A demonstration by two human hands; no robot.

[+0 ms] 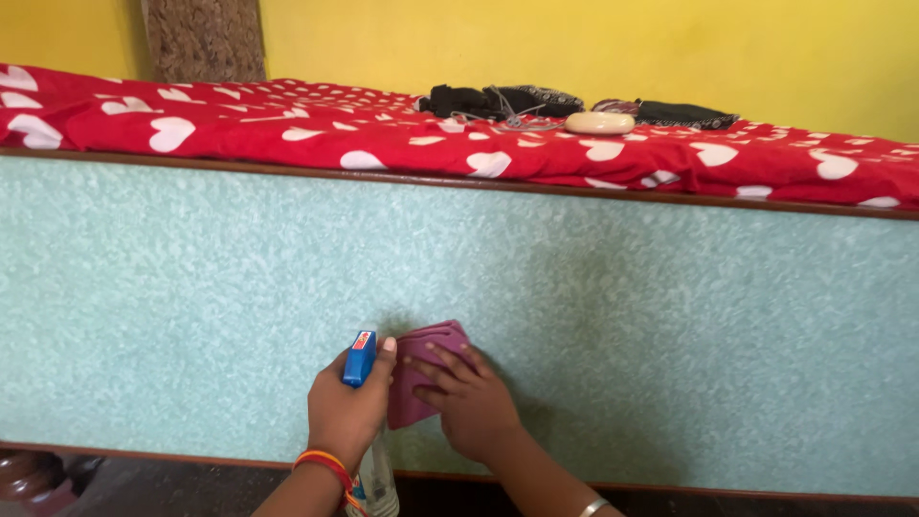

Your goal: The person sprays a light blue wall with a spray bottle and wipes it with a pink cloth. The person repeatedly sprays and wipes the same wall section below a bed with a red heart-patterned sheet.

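My left hand [348, 410] grips a clear spray bottle [377, 482] with a blue trigger head [360, 357], held upright close to the pale green side panel of a bed [574, 316]. Orange and red bangles circle that wrist. My right hand [471, 402] presses a folded purple cloth [418, 373] flat against the same panel, fingers spread over it. A silver bangle shows on the right wrist. The two hands sit side by side, almost touching, low on the panel.
A red sheet with white hearts [316, 129] covers the bed top. On it lie dark clothes [503, 99], a cord and a cream oval case [600, 123]. A yellow wall [622, 43] rises behind. Dark floor runs below the panel.
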